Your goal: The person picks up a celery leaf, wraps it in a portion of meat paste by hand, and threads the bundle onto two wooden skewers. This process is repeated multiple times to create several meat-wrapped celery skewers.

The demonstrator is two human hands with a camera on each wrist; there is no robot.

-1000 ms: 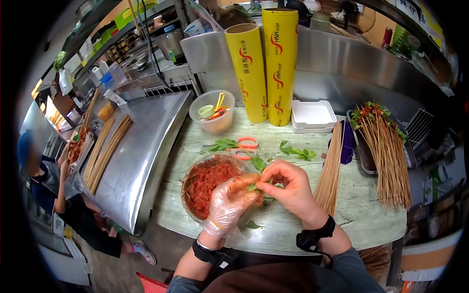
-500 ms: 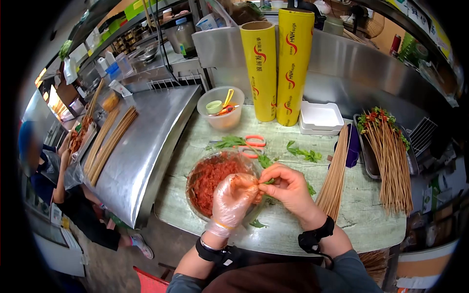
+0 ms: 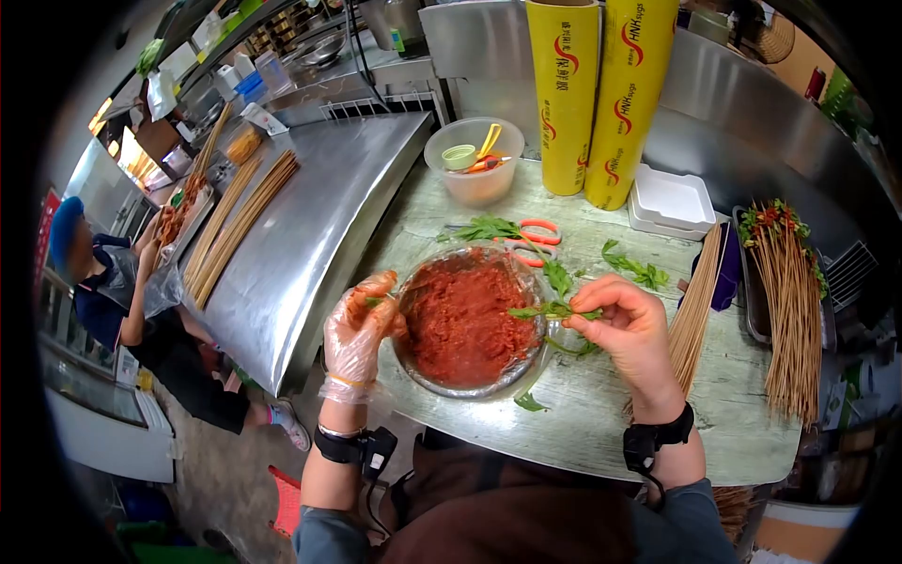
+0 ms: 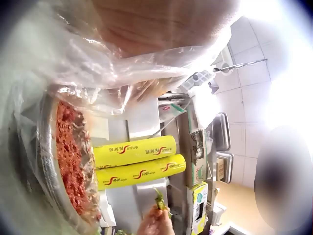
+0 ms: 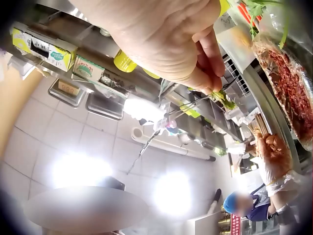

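Here both forearms (image 3: 678,461) are reaching forward, sleeves (image 3: 700,517) covering the arms further back. The left hand (image 3: 355,329), wearing clear plastic, is hovering with its fingers bending in toward the thumb, fingertips showing reddish smears. Well apart from it, the bare right hand (image 3: 628,329) is angling inward, thumb and fingers meeting in a pinch, fingertips pointing left!

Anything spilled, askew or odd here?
No clear spill or damage stands out. One stray leaf lies on the table by the bowl, apart from the other greens. Gloving also looks uneven: the left hand wears a red-smeared glove; the right hand, pinching a sprig, is bare.
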